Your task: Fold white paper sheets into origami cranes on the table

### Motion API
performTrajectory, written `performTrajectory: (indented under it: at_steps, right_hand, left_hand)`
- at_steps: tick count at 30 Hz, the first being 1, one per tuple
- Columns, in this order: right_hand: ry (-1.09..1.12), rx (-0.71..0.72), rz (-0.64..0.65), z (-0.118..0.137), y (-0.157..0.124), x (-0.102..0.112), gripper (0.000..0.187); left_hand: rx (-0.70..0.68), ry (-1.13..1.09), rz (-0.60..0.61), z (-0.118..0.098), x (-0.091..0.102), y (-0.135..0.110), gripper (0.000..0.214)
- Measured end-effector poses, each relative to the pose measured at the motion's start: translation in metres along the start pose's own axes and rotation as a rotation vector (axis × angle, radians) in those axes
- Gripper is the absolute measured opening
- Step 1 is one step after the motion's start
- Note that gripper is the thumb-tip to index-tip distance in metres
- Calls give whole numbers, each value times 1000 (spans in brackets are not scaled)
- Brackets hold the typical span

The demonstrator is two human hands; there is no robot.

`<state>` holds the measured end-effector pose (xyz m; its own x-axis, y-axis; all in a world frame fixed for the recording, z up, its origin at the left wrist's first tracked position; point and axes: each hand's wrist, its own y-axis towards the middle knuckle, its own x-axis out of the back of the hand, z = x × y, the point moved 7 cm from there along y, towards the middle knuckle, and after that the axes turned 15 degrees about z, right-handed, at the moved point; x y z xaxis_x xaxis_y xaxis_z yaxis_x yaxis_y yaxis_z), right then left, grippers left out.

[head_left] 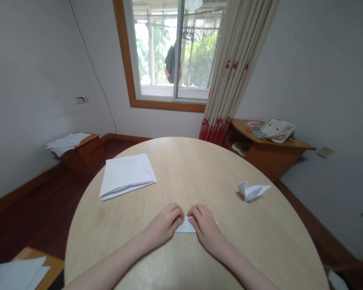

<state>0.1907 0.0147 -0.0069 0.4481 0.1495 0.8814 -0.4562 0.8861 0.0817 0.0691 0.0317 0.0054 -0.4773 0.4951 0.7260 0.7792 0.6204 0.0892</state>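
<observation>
Your left hand [166,221] and right hand [205,223] both press the folded paper [186,226] lying crosswise between them, equally near.

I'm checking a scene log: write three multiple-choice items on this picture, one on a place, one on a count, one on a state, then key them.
1. Where does the paper stack lie on the table?
A. far left of the hands
B. right edge
C. under the hands

2. How many finished folded figures lie on the table?
A. none
B. one
C. three

3. How do the hands stand on the small paper?
A. both lifted off it
B. one only touching it
C. both pressing it flat

Key: 1 A, the stack lies left of and beyond the left hand. 2 B, one folded figure lies to the right. 3 C, the left hand and right hand both rest fingers down on the paper.
</observation>
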Motion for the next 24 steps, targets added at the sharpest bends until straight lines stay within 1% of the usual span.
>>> performTrajectory:
  at_steps: [2,4,6,9,12,15,20,24]
  right_hand:
    - [-85,17,5,3,0,-1,14]
    - [-124,56,-12,5,0,0,16]
    - [-109,104,-16,7,-1,1,19]
    - [-71,127,47,9,-2,3,22]
    - [-83,99,143,13,-5,6,22]
    - [-103,67,232,17,-10,6,29]
    - [-100,-26,352,15,-17,-7,46]
    - [-78,-81,432,12,-19,-18,53]
  left_hand:
    - [-20,24,-7,-1,-1,0,14]
    - [-23,49,-14,-2,-1,0,14]
    - [-17,71,-22,-1,-2,0,14]
    - [-14,87,-45,1,1,-1,13]
    - [-49,101,-60,1,4,-3,13]
    - [-97,162,-31,-2,2,-5,15]
    - [-115,333,17,-7,-4,-6,21]
    - [-85,380,3,-7,-1,-6,22]
